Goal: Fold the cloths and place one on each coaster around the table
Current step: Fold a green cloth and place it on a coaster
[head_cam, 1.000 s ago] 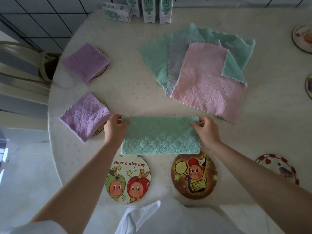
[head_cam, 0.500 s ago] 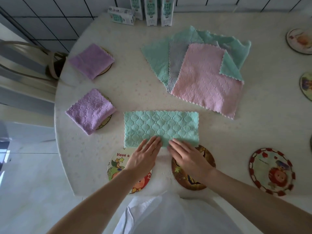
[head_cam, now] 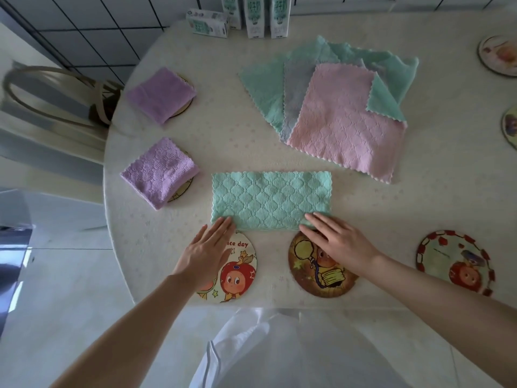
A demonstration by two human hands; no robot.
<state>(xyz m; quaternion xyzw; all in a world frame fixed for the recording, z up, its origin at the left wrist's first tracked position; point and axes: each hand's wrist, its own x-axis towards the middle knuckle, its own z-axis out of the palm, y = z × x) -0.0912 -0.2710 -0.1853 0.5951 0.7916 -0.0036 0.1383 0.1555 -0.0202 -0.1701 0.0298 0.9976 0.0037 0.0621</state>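
The green cloth (head_cam: 271, 200), folded in half into a long strip, is lying flat on the table (head_cam: 223, 141) just beyond two bare coasters at the near edge. The left hand (head_cam: 204, 253) is pressing straight, close-set fingers onto its near left corner, while the right hand (head_cam: 338, 239) is pressing straight, slightly spread fingers onto its near right corner; neither is pinching anything. The left hand is partly covering the "nice day" coaster (head_cam: 240, 273), and the right hand is overlapping the brown coaster (head_cam: 321, 278). A red-rimmed coaster (head_cam: 453, 261) is sitting bare further right, and two more coasters (head_cam: 498, 54) (head_cam: 510, 127) are showing at the right edge. On the left, two coasters are each carrying one folded purple cloth (head_cam: 159, 172) (head_cam: 161, 93), making seven coasters in view. Beyond the strip, a pile of unfolded cloths is lying fanned out: one pink cloth (head_cam: 344, 124) on top, a grey cloth (head_cam: 293, 93) under it, and green cloths beneath, their number unclear. Four cartons are standing at the far edge, three upright (head_cam: 254, 15) and one lying (head_cam: 207, 23); their contents are not showing.
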